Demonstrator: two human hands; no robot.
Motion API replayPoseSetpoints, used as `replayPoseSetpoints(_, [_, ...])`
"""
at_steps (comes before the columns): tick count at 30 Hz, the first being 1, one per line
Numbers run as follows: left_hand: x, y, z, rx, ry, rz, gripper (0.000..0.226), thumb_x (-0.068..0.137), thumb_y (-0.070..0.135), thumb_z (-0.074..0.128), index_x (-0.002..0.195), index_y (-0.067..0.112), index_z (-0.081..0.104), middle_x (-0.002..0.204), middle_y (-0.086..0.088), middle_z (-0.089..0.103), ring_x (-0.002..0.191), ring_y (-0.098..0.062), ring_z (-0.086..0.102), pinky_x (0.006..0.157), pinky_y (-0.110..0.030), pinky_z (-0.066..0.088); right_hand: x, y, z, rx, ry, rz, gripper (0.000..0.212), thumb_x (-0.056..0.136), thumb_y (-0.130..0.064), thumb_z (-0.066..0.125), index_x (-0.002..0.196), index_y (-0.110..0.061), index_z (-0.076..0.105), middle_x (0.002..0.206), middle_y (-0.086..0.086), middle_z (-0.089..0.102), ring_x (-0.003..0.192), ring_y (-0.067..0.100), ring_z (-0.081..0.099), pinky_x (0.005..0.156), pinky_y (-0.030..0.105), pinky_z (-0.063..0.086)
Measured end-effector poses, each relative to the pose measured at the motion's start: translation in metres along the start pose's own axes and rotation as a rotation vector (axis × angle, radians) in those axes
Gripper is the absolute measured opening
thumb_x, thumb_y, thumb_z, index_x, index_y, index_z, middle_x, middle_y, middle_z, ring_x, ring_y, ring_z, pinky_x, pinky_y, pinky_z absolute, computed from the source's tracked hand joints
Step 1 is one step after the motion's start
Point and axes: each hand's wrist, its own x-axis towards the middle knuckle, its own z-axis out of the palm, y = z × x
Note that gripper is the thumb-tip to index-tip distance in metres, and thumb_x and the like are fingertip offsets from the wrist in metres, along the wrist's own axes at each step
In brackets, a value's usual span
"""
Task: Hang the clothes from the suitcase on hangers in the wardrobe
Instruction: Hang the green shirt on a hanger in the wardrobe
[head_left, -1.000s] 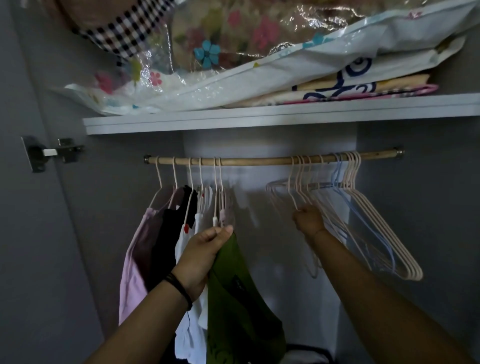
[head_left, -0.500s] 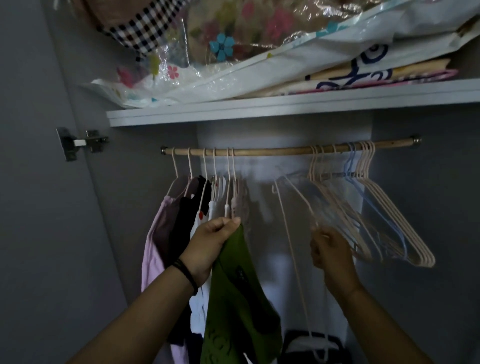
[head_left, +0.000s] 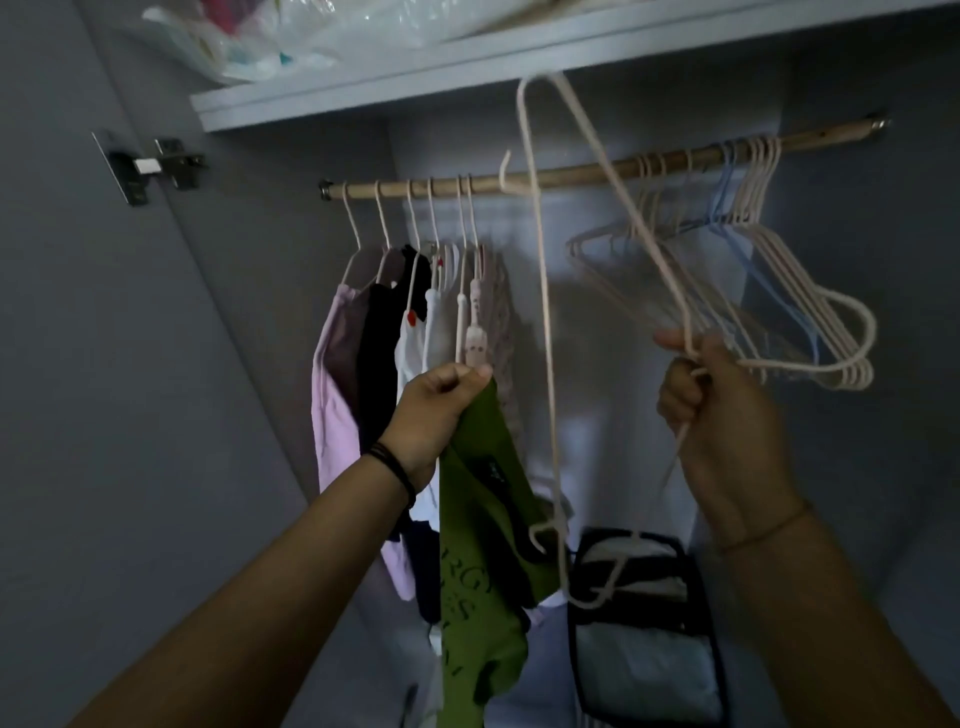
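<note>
**Fig. Taking a hanger for the green T-shirt.** My left hand (head_left: 441, 410) pinches the green T-shirt (head_left: 483, 545) by its top edge, below the left half of the wooden rail (head_left: 571, 174). It hangs full length there and does not bunch. My right hand (head_left: 717, 410), below the right half of the rail, has its fingers curled round the wire of one pale pink hanger (head_left: 544, 312). That hanger stands tilted on end and crosses in front of the rail at mid-length. I judge that it is being brought toward the shirt's neck. The spare hangers (head_left: 810, 332) crowd the right end of the rail. The garments already hung (head_left: 363, 353) fill the left end, leaving a gap between them for this one. The suitcase is out of view.
</note>
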Motion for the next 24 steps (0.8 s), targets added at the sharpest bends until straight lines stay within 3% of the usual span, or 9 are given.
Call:
replayPoseSetpoints(4, [-0.008, -0.013, 0.005, -0.025, 0.026, -0.029, 0.021, 0.092, 0.018, 0.058, 0.074, 0.007, 0.058, 0.070, -0.006, 0.060, 0.060, -0.011, 0.058, 0.058, -0.018, 0.051, -0.002, -0.009, 0.002, 0.182, -0.108, -0.083, 0.033, 0.101, -0.027, 0.030, 0.093, -0.010, 0.056, 0.059, -0.013, 0.049, 0.050, 0.002, 0.032, 0.049, 0.014, 0.029])
replayPoseSetpoints(11, [-0.018, -0.025, 0.016, -0.043, 0.025, -0.078, 0.021, 0.091, 0.020, 0.059, 0.074, 0.009, 0.061, 0.066, -0.003, 0.062, 0.057, -0.012, 0.059, 0.058, -0.021, 0.051, -0.002, -0.004, 0.007, 0.227, -0.129, -0.168, 0.035, 0.102, -0.026, 0.028, 0.090, -0.011, 0.056, 0.064, -0.010, 0.051, 0.053, 0.004, 0.033, 0.053, 0.016, 0.030])
replayPoseSetpoints(16, [-0.019, -0.028, 0.015, -0.148, 0.017, -0.106, 0.020, 0.090, 0.021, 0.060, 0.077, 0.007, 0.062, 0.075, -0.005, 0.063, 0.070, -0.016, 0.060, 0.069, -0.024, 0.053, -0.007, 0.015, -0.002, 0.261, -0.116, -0.135, 0.032, 0.090, -0.030, 0.043, 0.071, -0.024, 0.067, 0.074, -0.009, 0.063, 0.050, 0.004, 0.036, 0.053, 0.016, 0.032])
replayPoseSetpoints(19, [-0.020, -0.023, 0.016, -0.219, -0.004, -0.132, 0.020, 0.091, 0.022, 0.059, 0.081, 0.006, 0.062, 0.077, -0.010, 0.061, 0.071, -0.019, 0.059, 0.066, -0.024, 0.054, -0.017, 0.034, -0.012, 0.169, -0.112, -0.096, 0.024, 0.076, -0.043, 0.061, 0.066, -0.024, 0.072, 0.068, -0.010, 0.062, 0.049, 0.002, 0.038, 0.054, 0.014, 0.035])
replayPoseSetpoints(21, [-0.021, -0.017, 0.016, -0.269, -0.015, -0.136, 0.019, 0.092, 0.022, 0.058, 0.085, 0.005, 0.064, 0.083, -0.012, 0.063, 0.075, -0.021, 0.061, 0.071, -0.026, 0.055, -0.025, 0.050, -0.023, 0.039, -0.104, -0.048, 0.032, 0.066, -0.055, 0.069, 0.066, -0.023, 0.073, 0.062, -0.009, 0.055, 0.050, 0.001, 0.038, 0.055, 0.013, 0.036])
replayPoseSetpoints(24, [-0.021, -0.008, 0.011, -0.293, -0.005, -0.102, 0.019, 0.094, 0.019, 0.054, 0.089, 0.004, 0.065, 0.082, -0.010, 0.069, 0.074, -0.018, 0.066, 0.072, -0.026, 0.056, -0.043, 0.064, -0.034, -0.181, -0.095, 0.060, 0.034, 0.078, -0.051, 0.064, 0.065, -0.021, 0.071, 0.057, -0.004, 0.043, 0.049, 0.002, 0.037, 0.053, 0.013, 0.033])
